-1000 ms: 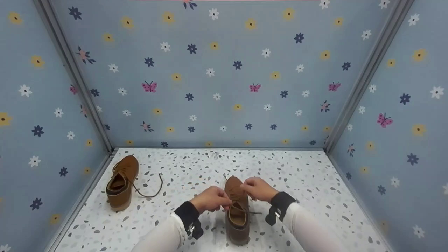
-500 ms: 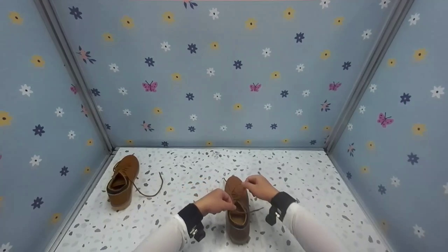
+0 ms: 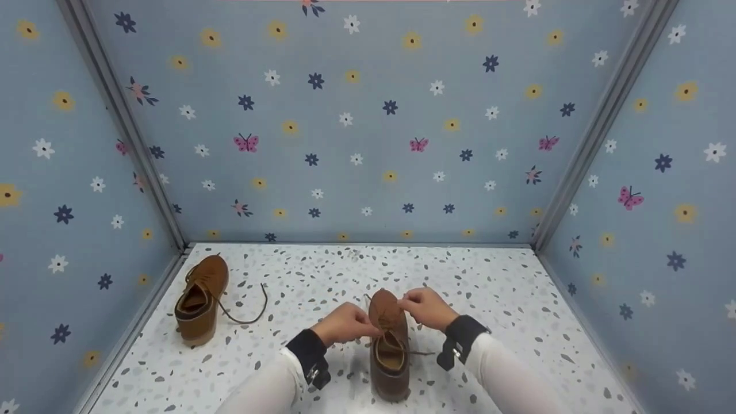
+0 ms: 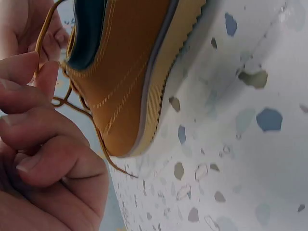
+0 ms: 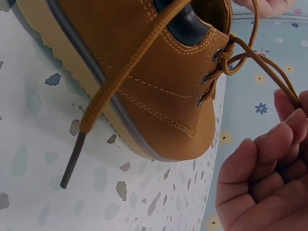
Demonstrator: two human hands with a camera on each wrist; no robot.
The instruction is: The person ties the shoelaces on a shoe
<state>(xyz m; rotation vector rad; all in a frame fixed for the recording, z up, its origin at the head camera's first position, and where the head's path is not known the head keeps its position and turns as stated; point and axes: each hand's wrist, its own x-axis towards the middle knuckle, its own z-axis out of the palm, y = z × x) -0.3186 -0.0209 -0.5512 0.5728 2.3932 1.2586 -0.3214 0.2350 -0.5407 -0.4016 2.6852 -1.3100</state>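
Note:
A brown leather shoe (image 3: 388,382) with a dark padded collar stands upright on the floor, toe facing away. My left hand (image 3: 347,324) is at its left side and pinches a strand of the brown shoelace (image 4: 44,29) between thumb and finger. My right hand (image 3: 426,307), to the right of the toe, pinches a doubled strand of the same lace, drawn out from the eyelets (image 5: 206,78). The strands cross in a loose loop (image 5: 236,62) over the tongue. One lace end with a dark tip (image 5: 73,159) hangs out on the shoe's right side.
A matching brown shoe (image 3: 198,330) stands at the far left, its loose lace (image 3: 253,321) curving across the speckled white floor (image 3: 471,276). Blue flowered panels (image 3: 368,132) enclose the floor at the back and both sides.
My left hand has shifted a little toward the shoe's heel, then back forward and left. The lace end on the right rose and dropped again. My right hand stays almost in place.

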